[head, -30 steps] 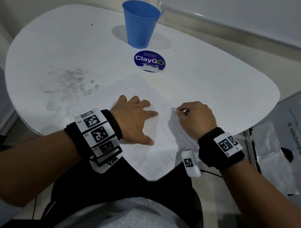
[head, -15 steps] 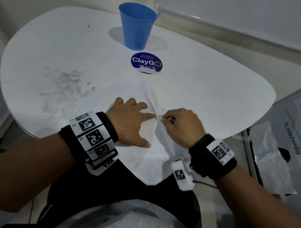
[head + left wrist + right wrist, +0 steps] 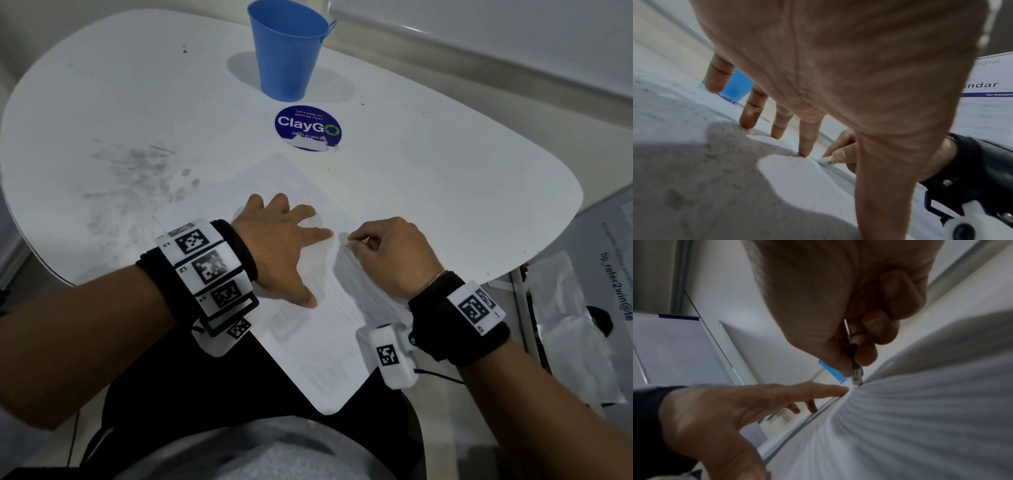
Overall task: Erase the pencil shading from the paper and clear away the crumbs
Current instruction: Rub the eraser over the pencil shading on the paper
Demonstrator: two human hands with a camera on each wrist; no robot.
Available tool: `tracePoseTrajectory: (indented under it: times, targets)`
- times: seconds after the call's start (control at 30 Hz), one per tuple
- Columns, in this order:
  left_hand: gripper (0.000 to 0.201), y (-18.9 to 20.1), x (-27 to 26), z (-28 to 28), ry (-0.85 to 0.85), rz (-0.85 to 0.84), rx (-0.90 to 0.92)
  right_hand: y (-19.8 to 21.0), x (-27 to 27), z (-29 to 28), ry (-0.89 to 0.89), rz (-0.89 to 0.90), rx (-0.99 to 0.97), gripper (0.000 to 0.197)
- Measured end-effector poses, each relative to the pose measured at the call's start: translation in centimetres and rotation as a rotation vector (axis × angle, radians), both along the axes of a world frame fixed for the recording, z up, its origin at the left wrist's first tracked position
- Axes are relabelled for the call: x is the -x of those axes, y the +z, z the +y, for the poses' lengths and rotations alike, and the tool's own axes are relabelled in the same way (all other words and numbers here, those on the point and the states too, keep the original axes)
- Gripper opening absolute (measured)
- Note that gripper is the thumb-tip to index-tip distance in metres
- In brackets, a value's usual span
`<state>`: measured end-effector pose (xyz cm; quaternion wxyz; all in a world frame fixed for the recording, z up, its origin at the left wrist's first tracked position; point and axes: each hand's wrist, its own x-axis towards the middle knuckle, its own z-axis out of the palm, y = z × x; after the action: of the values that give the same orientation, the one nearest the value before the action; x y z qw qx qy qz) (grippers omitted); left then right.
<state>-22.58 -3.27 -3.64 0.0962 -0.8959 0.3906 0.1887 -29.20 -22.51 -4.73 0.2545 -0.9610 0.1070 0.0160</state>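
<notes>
A white sheet of paper point(image 3: 301, 346) lies on the white table point(image 3: 445, 192), its near corner hanging over the edge. My left hand point(image 3: 287, 246) lies flat on the sheet with fingers spread, pressing it down. Just to its right, my right hand point(image 3: 387, 253) pinches a small white eraser point(image 3: 826, 161) between thumb and fingers, its tip on the paper beside my left index finger point(image 3: 826, 391). The eraser point(image 3: 856, 376) shows a printed sleeve. The paper looks rippled under the right hand. Crumbs are too small to make out.
A blue cup point(image 3: 289, 51) stands at the far side, with a round ClayGo sticker point(image 3: 307, 127) in front of it. Grey graphite smudges point(image 3: 137, 178) mark the tabletop on the left. Printed papers point(image 3: 589, 301) lie off the table at the right.
The right hand with the eraser went left across the paper toward my left index finger, then drew slightly back to the right. The left hand stayed pressing the sheet.
</notes>
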Motion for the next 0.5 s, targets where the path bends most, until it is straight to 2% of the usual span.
tracePoseTrajectory:
  times: [0.23, 0.3, 0.4, 0.5]
  targets:
    - [0.112, 0.2, -0.4, -0.5, -0.001, 0.028, -0.043, 0.3, -0.8, -1.1, -0.093, -0.064, 0.067, 0.015]
    - [0.113, 0.3, -0.5, -0.6, 0.003, 0.037, -0.049, 0.5, -0.6, -0.2, -0.046, -0.095, 0.066, 0.015]
    - [0.115, 0.3, -0.4, -0.9, 0.015, 0.036, -0.048, 0.0, 0.1, 1.1, 0.039, -0.048, 0.058, 0.018]
    - [0.116, 0.2, -0.5, -0.7, 0.016, 0.027, -0.045, 0.0, -0.3, 0.0, -0.061, -0.024, 0.098, 0.021]
